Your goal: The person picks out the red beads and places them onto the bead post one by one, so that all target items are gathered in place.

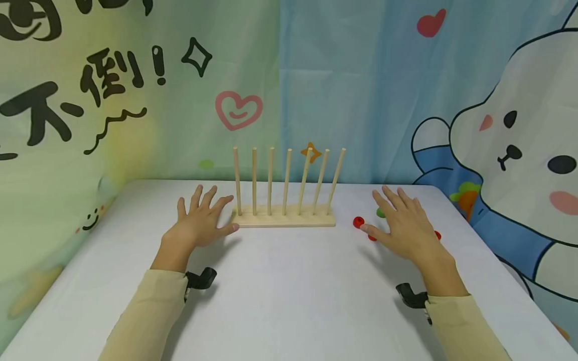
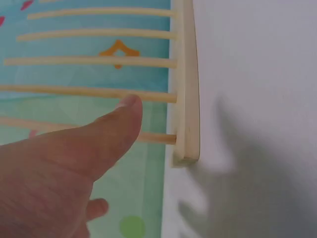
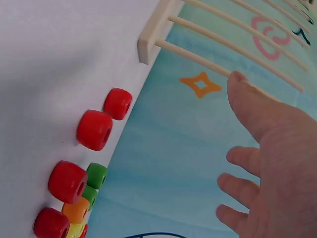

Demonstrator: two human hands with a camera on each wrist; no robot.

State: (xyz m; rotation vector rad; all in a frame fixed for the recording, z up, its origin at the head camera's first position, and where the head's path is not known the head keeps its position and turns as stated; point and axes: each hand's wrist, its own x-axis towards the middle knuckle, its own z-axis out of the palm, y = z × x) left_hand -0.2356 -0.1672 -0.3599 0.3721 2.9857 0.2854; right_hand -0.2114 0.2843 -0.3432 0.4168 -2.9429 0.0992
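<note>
A wooden rack [image 1: 284,220] with several upright pegs stands at the back middle of the table. At its left end my left hand [image 1: 197,224] hovers with fingers spread, holding nothing; in the left wrist view the thumb [image 2: 116,124] overlaps the pegs, and I cannot tell whether it touches. My right hand [image 1: 406,228] is spread above several beads to the right of the rack, also holding nothing. Red beads [image 3: 94,130], green beads [image 3: 97,175], an orange bead [image 3: 76,210] and a yellow bead [image 3: 75,229] show in the right wrist view; the hand partly hides them in the head view.
The white table [image 1: 289,291] reaches back to a printed curtain [image 1: 343,90] just behind the rack. Each wrist carries a black camera mount, the left mount [image 1: 201,279] and the right mount [image 1: 411,296].
</note>
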